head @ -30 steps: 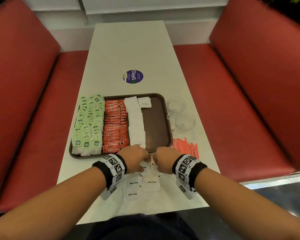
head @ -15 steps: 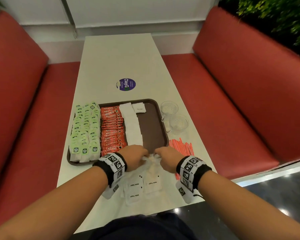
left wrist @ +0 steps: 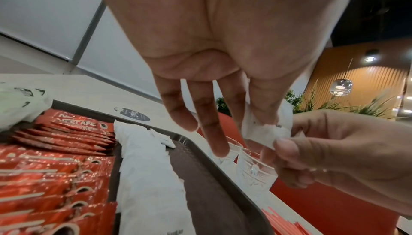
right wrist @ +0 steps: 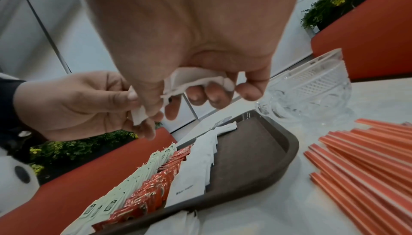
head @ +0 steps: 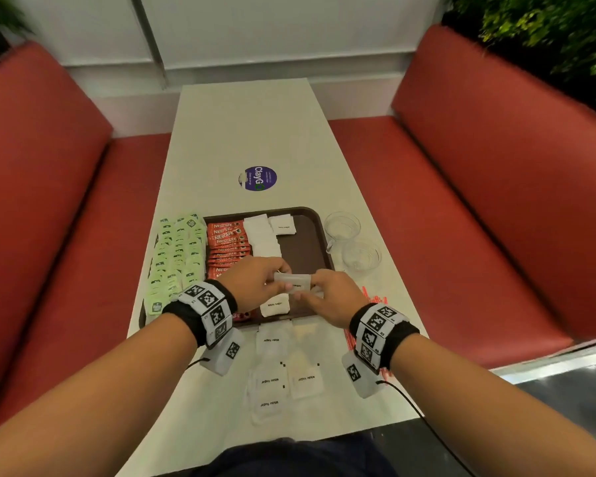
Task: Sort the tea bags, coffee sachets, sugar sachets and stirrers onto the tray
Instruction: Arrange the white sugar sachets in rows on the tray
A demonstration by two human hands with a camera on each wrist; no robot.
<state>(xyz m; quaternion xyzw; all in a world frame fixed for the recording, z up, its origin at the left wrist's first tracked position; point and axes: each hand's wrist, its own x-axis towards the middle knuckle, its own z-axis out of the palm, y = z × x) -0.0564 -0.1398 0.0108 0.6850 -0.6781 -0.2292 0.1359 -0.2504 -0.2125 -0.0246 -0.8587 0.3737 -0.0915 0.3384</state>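
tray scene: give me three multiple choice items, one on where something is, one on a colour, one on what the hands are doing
1. Where do the stirrers lie?
A. on the table right of the tray
B. in a glass cup
C. on the tea bags

2. What colour are the coffee sachets?
A. blue
B. red
C. yellow

3. What are the two hands doing?
A. resting flat on the table
B. lifting the tray
C. holding sugar sachets between them

Answers:
1. A, the head view shows them on the table beside the tray's right rim.
2. B, red packs stand in a row on the tray.
3. C, the left hand and right hand both pinch the white packets.
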